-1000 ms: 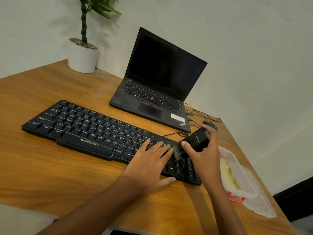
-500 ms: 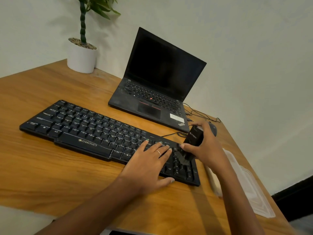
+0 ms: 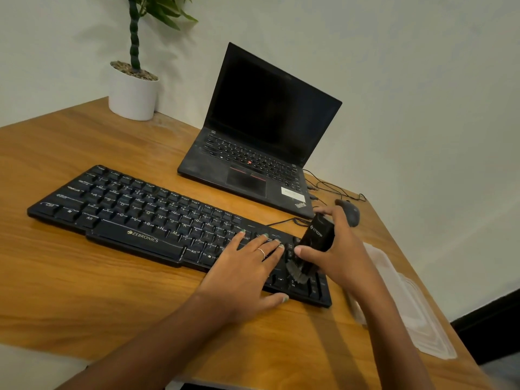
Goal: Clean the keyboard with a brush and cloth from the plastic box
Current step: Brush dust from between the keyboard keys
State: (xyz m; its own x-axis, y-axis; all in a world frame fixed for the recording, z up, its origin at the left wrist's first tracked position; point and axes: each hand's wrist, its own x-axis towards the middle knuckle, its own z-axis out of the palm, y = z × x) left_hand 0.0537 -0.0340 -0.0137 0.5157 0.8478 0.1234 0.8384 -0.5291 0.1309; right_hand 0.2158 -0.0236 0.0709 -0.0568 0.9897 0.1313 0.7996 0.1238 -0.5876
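Note:
A black Zebronics keyboard [image 3: 135, 212] lies across the wooden desk. My left hand [image 3: 244, 274] rests flat on its right half, fingers straight, thumb at the front edge. My right hand [image 3: 342, 254] grips a black brush [image 3: 316, 243] by its boxy handle, with the bristles pressed down on the keys of the number pad. The clear plastic box [image 3: 402, 299] sits right of the keyboard, mostly hidden behind my right forearm. I see no cloth.
An open black laptop [image 3: 261, 142] stands behind the keyboard. A black mouse [image 3: 350, 215] and thin cables [image 3: 332, 190] lie behind my right hand. A white plant pot [image 3: 132, 94] sits at the back left. The desk's right edge runs past the box.
My right hand has swung the brush down from above the keyboard's right end onto the number pad keys. The forearm now covers the box. My left hand has stayed in place.

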